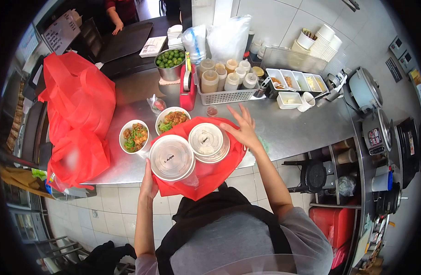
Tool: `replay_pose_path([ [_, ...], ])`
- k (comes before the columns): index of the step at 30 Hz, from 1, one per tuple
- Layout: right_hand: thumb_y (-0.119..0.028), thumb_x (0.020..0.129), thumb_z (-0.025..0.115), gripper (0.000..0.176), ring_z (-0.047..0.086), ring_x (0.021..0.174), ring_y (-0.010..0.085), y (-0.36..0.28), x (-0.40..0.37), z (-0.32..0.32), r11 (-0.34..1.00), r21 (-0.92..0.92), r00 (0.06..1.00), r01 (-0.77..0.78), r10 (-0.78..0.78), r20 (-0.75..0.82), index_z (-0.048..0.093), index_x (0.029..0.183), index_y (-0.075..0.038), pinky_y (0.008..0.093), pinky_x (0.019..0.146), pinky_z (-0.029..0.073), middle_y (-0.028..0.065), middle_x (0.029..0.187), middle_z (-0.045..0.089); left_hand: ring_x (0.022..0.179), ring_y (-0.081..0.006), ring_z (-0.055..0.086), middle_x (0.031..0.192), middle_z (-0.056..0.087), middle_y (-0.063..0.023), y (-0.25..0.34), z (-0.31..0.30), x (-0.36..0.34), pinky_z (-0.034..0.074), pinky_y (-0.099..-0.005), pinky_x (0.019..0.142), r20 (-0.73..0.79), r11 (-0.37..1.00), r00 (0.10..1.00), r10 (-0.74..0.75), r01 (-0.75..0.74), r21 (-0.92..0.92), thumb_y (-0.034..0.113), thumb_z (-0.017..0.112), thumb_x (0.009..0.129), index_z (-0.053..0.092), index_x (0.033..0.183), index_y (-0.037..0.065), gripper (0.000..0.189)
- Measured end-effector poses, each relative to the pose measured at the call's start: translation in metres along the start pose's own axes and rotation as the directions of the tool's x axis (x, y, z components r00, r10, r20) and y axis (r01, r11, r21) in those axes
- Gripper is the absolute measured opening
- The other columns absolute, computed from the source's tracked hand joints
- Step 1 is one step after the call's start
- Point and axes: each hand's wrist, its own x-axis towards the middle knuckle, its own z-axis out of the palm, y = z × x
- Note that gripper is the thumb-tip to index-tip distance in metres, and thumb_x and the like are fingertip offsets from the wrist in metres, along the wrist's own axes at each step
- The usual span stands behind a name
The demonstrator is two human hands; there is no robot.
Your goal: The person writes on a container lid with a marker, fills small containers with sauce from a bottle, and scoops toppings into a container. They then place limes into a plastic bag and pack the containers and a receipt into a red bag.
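Observation:
An opened red bag (210, 183) is at the counter's front edge, with lidded takeaway containers in it. On the left is a wide container (172, 156) with a clear lid and black handwriting. Beside it sits a smaller white-lidded container (206, 139), stacked on another. My left hand (149, 181) grips the bag's left side against the wide container, its fingers partly hidden underneath. Over the bag's right edge, my right hand (241, 129) has its fingers spread and holds nothing. Two open bowls of food, a left one (135, 136) and a right one (172, 120), stand just behind.
Full red bags (79, 101) stand at the left. Behind are a pot of green limes (170, 59), a red tape dispenser (188, 89), a basket of sauce bottles (226, 97) and condiment trays (295, 80). Cookers (365, 89) line the right. Across the counter, another person's hand (117, 27) shows.

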Motion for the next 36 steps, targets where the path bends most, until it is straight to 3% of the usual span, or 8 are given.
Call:
replay_pose_path([
  [4,-0.055,0.081,0.056,0.077,0.031,0.130,0.0287,0.028,-0.012,0.020,0.786,0.546,0.955,-0.290,0.199,0.220,0.035,0.136,-0.007,0.0390,0.107,0.023,0.0187,0.138,0.035,0.123,-0.0219,0.042,0.136,0.040,-0.0144,-0.005,0.004,0.007,0.034,-0.0364,0.102,0.042,0.999,0.999,-0.029,0.028,0.033,0.053,0.031,0.093,0.028,0.137,0.002,0.067],
  [7,-0.049,0.086,0.053,0.071,0.039,0.124,0.0230,0.033,-0.024,0.017,0.615,0.741,0.963,-0.268,0.192,0.189,0.035,0.134,0.001,0.0293,0.102,0.031,0.0156,0.133,0.041,0.124,-0.0222,0.040,0.137,0.038,-0.0140,-0.011,0.019,0.010,0.034,-0.0369,0.102,0.083,0.996,0.993,-0.084,0.084,0.004,0.053,0.032,0.093,0.027,0.137,0.002,0.067],
  [15,-0.040,0.093,0.046,0.052,0.045,0.117,0.0186,0.094,-0.047,-0.022,0.383,0.906,0.947,-0.178,0.317,0.052,0.041,0.130,-0.004,0.0328,0.098,0.037,0.0101,0.129,0.047,0.131,-0.0230,0.026,0.140,0.029,-0.0141,-0.081,0.075,0.051,0.020,-0.0360,0.108,0.105,0.998,0.992,-0.064,0.062,0.023,0.054,0.040,0.090,0.022,0.139,0.003,0.072],
  [20,-0.043,0.093,0.044,0.052,0.053,0.109,0.0204,0.134,-0.035,-0.065,0.343,0.924,0.945,-0.168,0.323,0.052,0.045,0.126,-0.003,0.0346,0.093,0.043,0.0111,0.122,0.053,0.132,-0.0207,0.023,0.141,0.027,-0.0125,-0.097,0.130,0.077,0.018,-0.0354,0.109,0.161,0.977,0.986,0.040,-0.073,0.202,0.048,0.039,0.093,0.014,0.141,0.005,0.070],
  [24,-0.048,0.091,0.043,0.058,0.053,0.110,0.0209,0.154,-0.017,-0.092,0.359,0.915,0.929,-0.185,0.368,0.044,0.045,0.126,-0.002,0.0350,0.093,0.044,0.0124,0.124,0.052,0.136,-0.0317,-0.006,0.145,0.015,-0.0177,-0.090,0.169,0.090,0.006,-0.0482,0.108,0.201,0.955,0.978,0.064,-0.118,0.271,0.057,0.042,0.087,0.014,0.143,0.016,0.074],
  [30,-0.048,0.091,0.043,0.061,0.048,0.117,0.0215,0.152,-0.013,-0.105,0.402,0.896,0.928,-0.186,0.373,0.025,0.041,0.130,-0.001,0.0347,0.097,0.040,0.0122,0.130,0.048,0.135,-0.0261,0.014,0.144,0.023,-0.0128,-0.089,0.168,0.106,0.013,-0.0380,0.109,0.326,0.982,0.936,0.135,-0.171,0.084,0.050,0.046,0.089,0.023,0.141,0.010,0.070],
  [34,-0.054,0.089,0.041,0.063,0.029,0.132,0.0232,0.124,-0.024,-0.132,0.739,0.581,0.840,-0.342,0.517,-0.163,0.038,0.136,-0.011,0.0458,0.104,0.023,0.0090,0.140,0.037,0.127,-0.0219,0.033,0.138,0.035,-0.0127,-0.039,0.140,0.085,0.028,-0.0337,0.104,0.286,0.915,0.958,0.000,-0.115,0.387,0.042,0.054,0.088,0.034,0.137,0.006,0.064],
  [36,-0.045,0.091,0.044,0.057,0.032,0.129,0.0229,0.120,-0.020,-0.148,0.827,0.513,0.867,-0.230,0.414,-0.278,0.041,0.133,-0.007,0.0394,0.104,0.025,0.0102,0.137,0.040,0.121,-0.0209,0.040,0.136,0.039,-0.0124,-0.003,0.121,0.077,0.034,-0.0336,0.099,0.314,0.828,0.949,-0.005,-0.172,0.534,0.040,0.057,0.087,0.035,0.136,0.006,0.063],
])
